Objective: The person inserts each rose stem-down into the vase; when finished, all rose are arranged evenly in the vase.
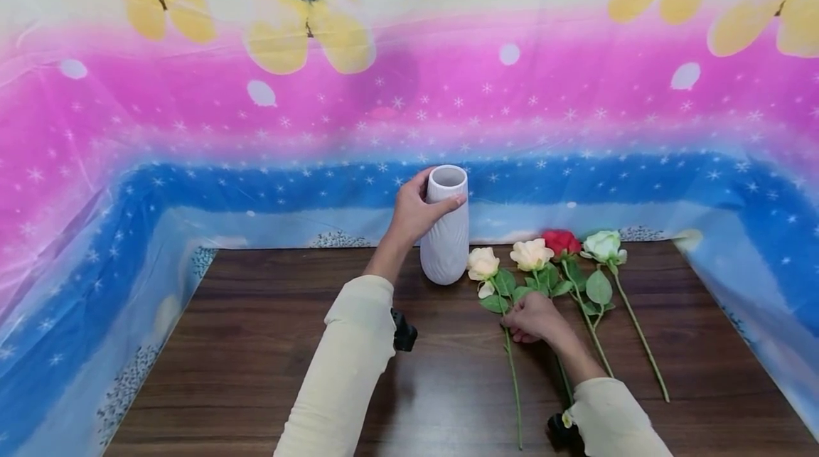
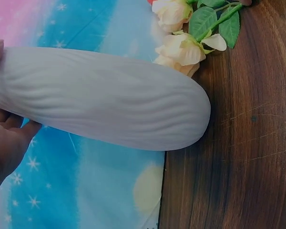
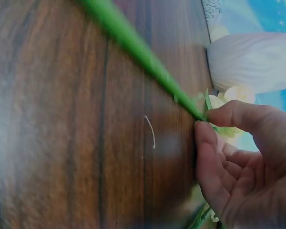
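Observation:
A white vase (image 1: 446,244) with wavy ridges stands upright near the table's back edge. My left hand (image 1: 416,210) grips it just below the rim, thumb across the front; in the left wrist view the vase (image 2: 105,98) lies sideways across the picture. To its right, my right hand (image 1: 534,318) pinches the green stem (image 3: 152,69) of the leftmost peach rose (image 1: 483,264) between thumb and forefinger, below the leaves. That stem runs down toward the table's front. Beside it lie another peach rose (image 1: 532,254), a red rose (image 1: 561,242) and a pale green-white rose (image 1: 603,246).
The dark wood table (image 1: 256,343) is backed by a colourful cloth (image 1: 307,137) with snowflakes, which also hangs along both sides. Stems of the other roses stretch under and past the right forearm. Small black cameras (image 1: 403,331) sit on both wrists.

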Demonstrator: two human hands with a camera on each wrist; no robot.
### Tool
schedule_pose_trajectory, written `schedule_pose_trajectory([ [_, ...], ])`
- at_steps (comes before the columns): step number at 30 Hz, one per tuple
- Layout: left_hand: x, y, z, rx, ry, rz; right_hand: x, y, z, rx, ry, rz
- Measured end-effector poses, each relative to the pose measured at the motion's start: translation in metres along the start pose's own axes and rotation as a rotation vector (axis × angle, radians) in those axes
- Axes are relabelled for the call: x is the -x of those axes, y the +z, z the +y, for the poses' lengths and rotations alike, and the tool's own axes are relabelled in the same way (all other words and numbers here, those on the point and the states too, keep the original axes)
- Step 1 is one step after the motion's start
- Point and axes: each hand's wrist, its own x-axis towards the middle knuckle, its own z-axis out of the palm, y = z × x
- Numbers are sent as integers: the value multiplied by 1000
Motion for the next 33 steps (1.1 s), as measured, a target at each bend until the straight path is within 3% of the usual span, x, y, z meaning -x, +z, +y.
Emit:
schedule_pose_trajectory([
  [7, -2, -2, 1, -7, 0, -1, 4, 0, -11, 222, -19, 64],
  [9, -2, -2, 1, -7, 4, -2, 5, -1, -12, 228, -22, 58],
  [11, -2, -3, 1, -8, 8, -2, 5, -2, -11, 167, -21, 41],
  [15, -3, -3, 1, -13, 9, -2, 4, -8, -2, -82, 9, -16],
  [18, -2, -2, 1, -13, 8, -3, 4, -12, 6, -208, 15, -59],
  [33, -4, -1, -1, 7, 2, -22, 4, -24, 27, -363, -21, -252],
])
